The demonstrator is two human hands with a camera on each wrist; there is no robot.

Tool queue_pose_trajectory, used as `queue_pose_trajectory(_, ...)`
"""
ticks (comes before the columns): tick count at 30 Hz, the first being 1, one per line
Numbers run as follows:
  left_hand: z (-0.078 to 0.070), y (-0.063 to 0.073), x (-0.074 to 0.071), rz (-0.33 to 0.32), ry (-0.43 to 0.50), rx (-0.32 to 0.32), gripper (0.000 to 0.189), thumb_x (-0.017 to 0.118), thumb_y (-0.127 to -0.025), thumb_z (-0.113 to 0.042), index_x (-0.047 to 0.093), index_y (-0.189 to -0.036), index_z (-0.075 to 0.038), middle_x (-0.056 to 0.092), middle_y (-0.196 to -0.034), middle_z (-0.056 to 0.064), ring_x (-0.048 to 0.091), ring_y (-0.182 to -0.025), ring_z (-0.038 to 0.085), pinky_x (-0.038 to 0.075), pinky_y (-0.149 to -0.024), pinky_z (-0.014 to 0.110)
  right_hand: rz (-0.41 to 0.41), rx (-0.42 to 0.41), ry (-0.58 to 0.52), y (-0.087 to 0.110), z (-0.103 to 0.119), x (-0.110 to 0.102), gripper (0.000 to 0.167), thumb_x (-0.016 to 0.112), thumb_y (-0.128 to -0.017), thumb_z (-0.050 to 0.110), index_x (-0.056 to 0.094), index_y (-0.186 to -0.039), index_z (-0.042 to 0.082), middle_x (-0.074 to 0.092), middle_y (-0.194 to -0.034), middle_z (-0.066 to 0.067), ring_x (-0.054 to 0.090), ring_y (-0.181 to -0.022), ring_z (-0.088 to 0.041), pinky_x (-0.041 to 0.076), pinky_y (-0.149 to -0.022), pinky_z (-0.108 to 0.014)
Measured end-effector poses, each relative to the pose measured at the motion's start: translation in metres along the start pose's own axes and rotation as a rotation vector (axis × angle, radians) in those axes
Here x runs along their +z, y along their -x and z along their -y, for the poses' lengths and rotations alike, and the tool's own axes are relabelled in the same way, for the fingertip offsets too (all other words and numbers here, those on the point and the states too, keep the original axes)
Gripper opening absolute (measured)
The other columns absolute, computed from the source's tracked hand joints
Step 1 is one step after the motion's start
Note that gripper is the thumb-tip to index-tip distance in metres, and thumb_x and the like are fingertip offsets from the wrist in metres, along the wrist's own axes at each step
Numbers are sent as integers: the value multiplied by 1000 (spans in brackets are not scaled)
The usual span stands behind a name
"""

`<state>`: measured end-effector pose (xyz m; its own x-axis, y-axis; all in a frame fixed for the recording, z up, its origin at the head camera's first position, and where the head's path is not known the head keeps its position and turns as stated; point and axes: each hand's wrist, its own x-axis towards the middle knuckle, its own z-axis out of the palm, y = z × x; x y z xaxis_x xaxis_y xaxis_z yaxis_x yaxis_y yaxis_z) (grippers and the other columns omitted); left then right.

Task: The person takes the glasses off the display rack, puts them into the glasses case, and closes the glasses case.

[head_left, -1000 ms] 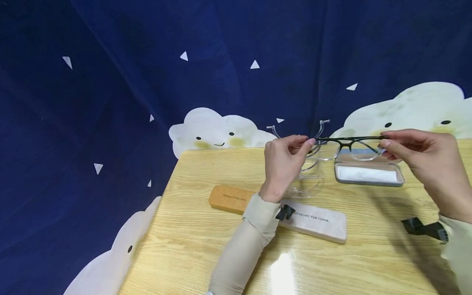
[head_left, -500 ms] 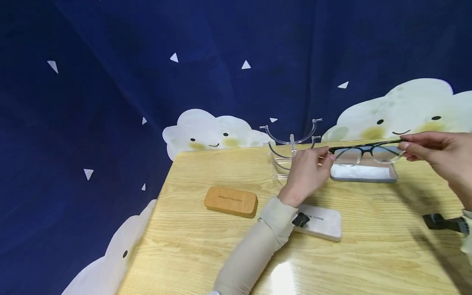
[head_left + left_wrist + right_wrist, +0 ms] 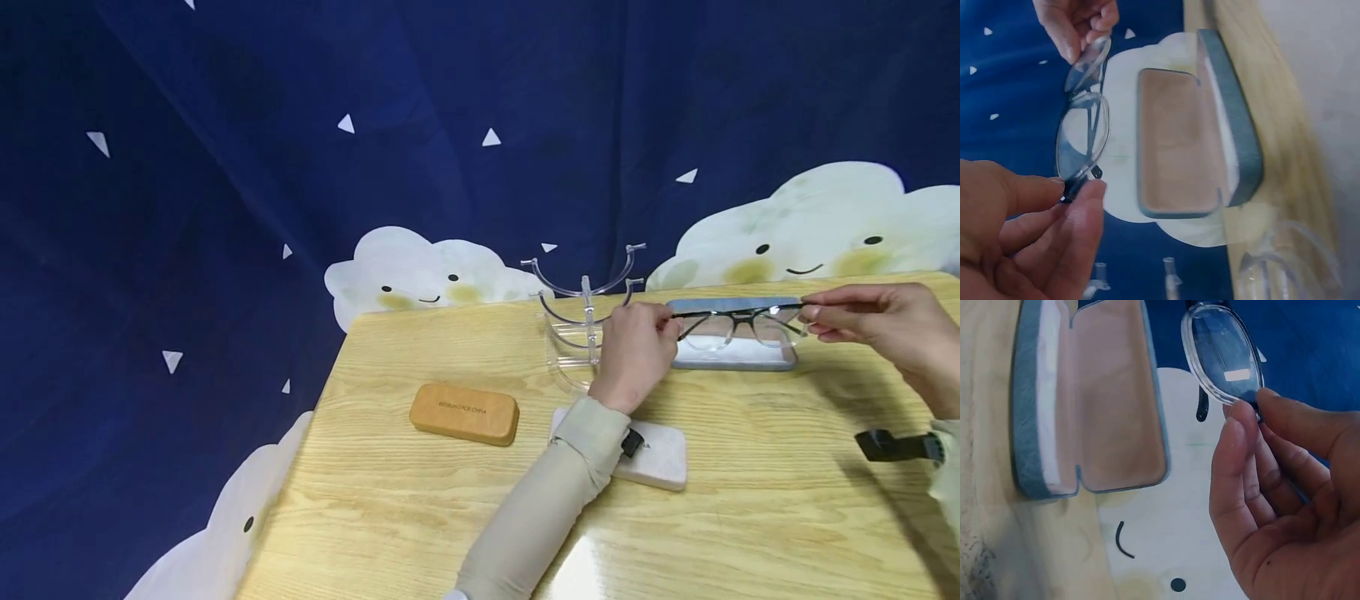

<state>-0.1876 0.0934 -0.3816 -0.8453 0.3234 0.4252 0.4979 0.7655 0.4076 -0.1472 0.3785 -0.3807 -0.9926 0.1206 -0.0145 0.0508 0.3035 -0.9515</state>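
Observation:
A pair of eyeglasses [image 3: 741, 318] with a black upper frame and clear lower rims is held level between both hands. My left hand [image 3: 636, 354] pinches one end corner between thumb and fingers. At the opposite corner my right hand [image 3: 892, 325] pinches the frame the same way. Directly behind and below the glasses in the head view lies an open blue-grey glasses case [image 3: 686, 363]. Its pinkish lid lining [image 3: 1169, 140] shows in the left wrist view. A white cloth [image 3: 1052, 394] lies in the case's base, seen in the right wrist view.
A clear tiered glasses stand [image 3: 587, 312] stands just left of my left hand. An orange case [image 3: 463, 414] and a whitish case [image 3: 663, 467], both closed, lie on the wooden table [image 3: 390, 517]. My left forearm partly covers the whitish one. A blue curtain [image 3: 420, 108] hangs behind.
Both hands have carried the glasses rightward and lower, to in front of the open case. The left forearm has swung right, uncovering the stand and the orange case. The head view has shifted slightly.

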Motion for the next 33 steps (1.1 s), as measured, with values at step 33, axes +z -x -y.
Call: queue_pose_trajectory(33,18,-8,28,506,378,-273,36,61,-104,-45,74,-91,-14,69,-79,-10,50,-61,5,41,-57,19,34,154,120,-27,-68,13,18,53,-108,11,69,-107,17,69,-80,28,71,-77,4,63,-70,-23)
